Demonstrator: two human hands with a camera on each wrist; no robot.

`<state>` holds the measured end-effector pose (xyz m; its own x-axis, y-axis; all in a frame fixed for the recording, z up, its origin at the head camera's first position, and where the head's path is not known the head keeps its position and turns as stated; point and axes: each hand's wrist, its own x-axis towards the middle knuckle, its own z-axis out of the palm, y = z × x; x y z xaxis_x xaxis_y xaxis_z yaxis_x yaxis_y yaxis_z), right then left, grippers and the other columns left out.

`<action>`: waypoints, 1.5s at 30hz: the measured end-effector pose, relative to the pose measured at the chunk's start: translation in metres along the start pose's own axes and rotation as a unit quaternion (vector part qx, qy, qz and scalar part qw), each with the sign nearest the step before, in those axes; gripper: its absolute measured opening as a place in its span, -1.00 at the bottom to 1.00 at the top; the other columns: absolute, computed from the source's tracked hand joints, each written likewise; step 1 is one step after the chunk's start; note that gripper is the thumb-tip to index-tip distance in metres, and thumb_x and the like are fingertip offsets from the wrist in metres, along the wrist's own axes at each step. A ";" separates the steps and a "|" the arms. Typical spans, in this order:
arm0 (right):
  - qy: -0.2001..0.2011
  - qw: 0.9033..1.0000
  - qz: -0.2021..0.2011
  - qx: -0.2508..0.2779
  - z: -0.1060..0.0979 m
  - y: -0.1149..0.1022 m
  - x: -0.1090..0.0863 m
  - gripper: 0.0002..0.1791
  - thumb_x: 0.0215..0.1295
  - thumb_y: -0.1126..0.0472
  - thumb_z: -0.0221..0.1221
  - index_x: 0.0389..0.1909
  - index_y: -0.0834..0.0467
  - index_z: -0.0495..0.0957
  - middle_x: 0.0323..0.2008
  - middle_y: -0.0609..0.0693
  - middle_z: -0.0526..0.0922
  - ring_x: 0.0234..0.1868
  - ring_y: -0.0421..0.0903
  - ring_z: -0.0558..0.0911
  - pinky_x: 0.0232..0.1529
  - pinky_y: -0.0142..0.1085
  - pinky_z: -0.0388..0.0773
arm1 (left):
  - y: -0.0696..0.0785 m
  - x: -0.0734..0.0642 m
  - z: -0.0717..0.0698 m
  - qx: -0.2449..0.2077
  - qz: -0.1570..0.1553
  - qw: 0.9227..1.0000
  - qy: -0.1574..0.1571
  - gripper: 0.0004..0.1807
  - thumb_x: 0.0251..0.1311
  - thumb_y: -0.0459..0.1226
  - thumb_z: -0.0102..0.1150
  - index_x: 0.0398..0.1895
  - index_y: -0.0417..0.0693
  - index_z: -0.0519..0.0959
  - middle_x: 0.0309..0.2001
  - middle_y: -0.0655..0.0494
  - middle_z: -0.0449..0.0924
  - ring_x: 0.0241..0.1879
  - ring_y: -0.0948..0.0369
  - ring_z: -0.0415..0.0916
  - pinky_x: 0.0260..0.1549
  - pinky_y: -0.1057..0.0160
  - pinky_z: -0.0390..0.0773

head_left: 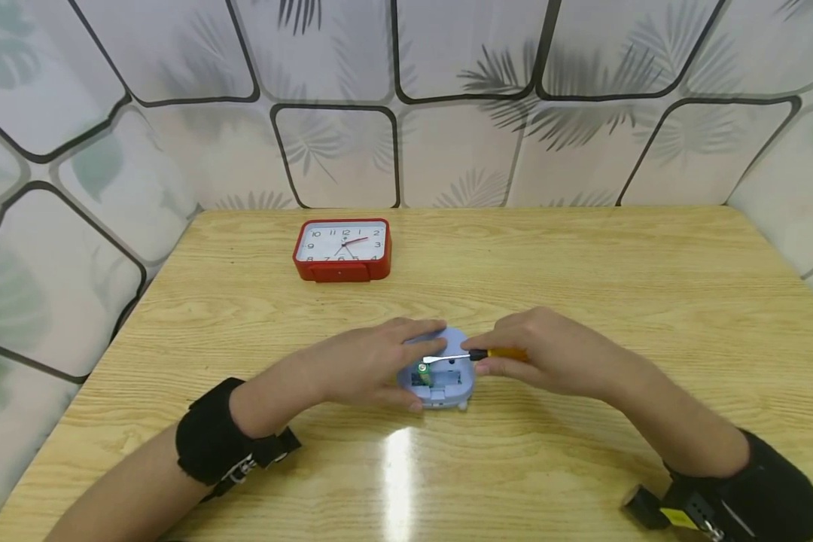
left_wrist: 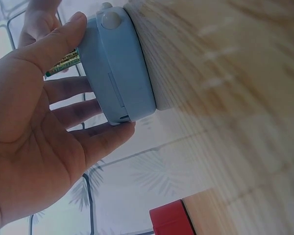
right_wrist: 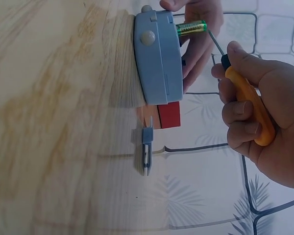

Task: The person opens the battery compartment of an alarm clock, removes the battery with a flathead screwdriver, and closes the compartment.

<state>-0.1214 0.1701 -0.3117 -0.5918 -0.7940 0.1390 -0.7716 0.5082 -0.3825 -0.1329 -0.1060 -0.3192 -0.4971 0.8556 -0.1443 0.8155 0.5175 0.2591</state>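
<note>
A light-blue alarm clock (head_left: 455, 342) lies on its face, its battery compartment uncovered toward the near edge. One green and gold battery (right_wrist: 191, 27) tilts up out of the compartment, one end raised. My left hand (head_left: 369, 366) holds the clock from the left, thumb at its near edge and fingers spread across the back and far side. With my right hand (head_left: 549, 352) I grip a screwdriver (right_wrist: 250, 100) by its orange handle. The screwdriver's metal tip is right by the battery's raised end.
A red rectangular clock (head_left: 342, 271) lies face up farther back on the wooden table (head_left: 583, 256). A small light-blue piece (right_wrist: 147, 142) rests on the table in the right wrist view. A patterned curtain (head_left: 461, 150) surrounds the table's back and sides.
</note>
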 end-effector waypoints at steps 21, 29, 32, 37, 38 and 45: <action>0.026 0.999 0.035 -0.029 -0.015 0.004 -0.007 -0.67 0.39 0.05 0.22 0.09 0.08 0.68 -0.14 -0.17 0.76 -0.20 -0.29 0.68 -0.18 -0.25 0.66 | 0.000 0.001 0.000 0.001 -0.004 1.000 -0.004 -0.16 0.22 0.14 0.29 0.47 -0.06 0.32 0.55 -0.01 0.10 0.47 0.04 0.19 0.38 0.07 0.34; 0.050 0.990 0.125 -0.036 -0.026 0.018 -0.011 -0.67 0.43 0.10 0.19 0.10 0.15 0.66 -0.14 -0.11 0.75 -0.22 -0.22 0.65 -0.17 -0.18 0.62 | 0.000 0.000 0.000 0.002 -0.004 1.000 -0.008 -0.13 0.23 0.13 0.28 0.51 -0.05 0.26 0.56 -0.02 0.08 0.49 0.02 0.17 0.39 0.06 0.32; 0.038 0.986 0.157 -0.032 -0.027 0.025 -0.012 -0.67 0.45 0.14 0.16 0.11 0.21 0.65 -0.15 -0.06 0.75 -0.28 -0.20 0.59 -0.20 -0.18 0.57 | 0.000 0.000 0.000 0.003 -0.007 1.000 -0.011 -0.13 0.23 0.14 0.28 0.51 -0.04 0.26 0.57 0.00 0.08 0.49 0.03 0.16 0.40 0.07 0.31; -0.005 0.982 0.187 -0.031 -0.025 0.037 -0.013 -0.66 0.46 0.23 0.11 0.15 0.28 0.60 -0.11 0.03 0.72 -0.27 -0.17 0.56 -0.17 -0.14 0.56 | 0.000 0.000 0.000 0.004 -0.010 1.000 -0.013 -0.13 0.23 0.14 0.27 0.52 -0.03 0.25 0.57 0.01 0.06 0.50 0.04 0.15 0.40 0.08 0.31; -0.013 0.981 0.191 -0.031 -0.024 0.039 -0.014 -0.65 0.45 0.24 0.11 0.16 0.29 0.59 -0.08 0.06 0.72 -0.26 -0.16 0.56 -0.16 -0.12 0.56 | 0.000 0.000 0.000 0.004 -0.009 1.000 -0.012 -0.13 0.23 0.14 0.27 0.51 -0.04 0.26 0.57 0.00 0.07 0.49 0.04 0.15 0.40 0.07 0.31; -0.031 0.978 0.207 -0.014 -0.019 0.054 -0.016 -0.65 0.41 0.30 0.11 0.15 0.32 0.58 -0.01 0.15 0.68 -0.11 -0.03 0.61 -0.07 -0.02 0.58 | -0.001 0.000 0.000 0.001 -0.009 1.000 -0.011 -0.13 0.23 0.14 0.27 0.52 -0.03 0.25 0.57 0.02 0.06 0.50 0.05 0.14 0.40 0.08 0.31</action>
<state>-0.1585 0.2163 -0.3170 -0.8405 -0.5360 -0.0787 -0.4750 0.7991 -0.3686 -0.1334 -0.1066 -0.3196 -0.5051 0.8461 -0.1705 0.8068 0.5330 0.2551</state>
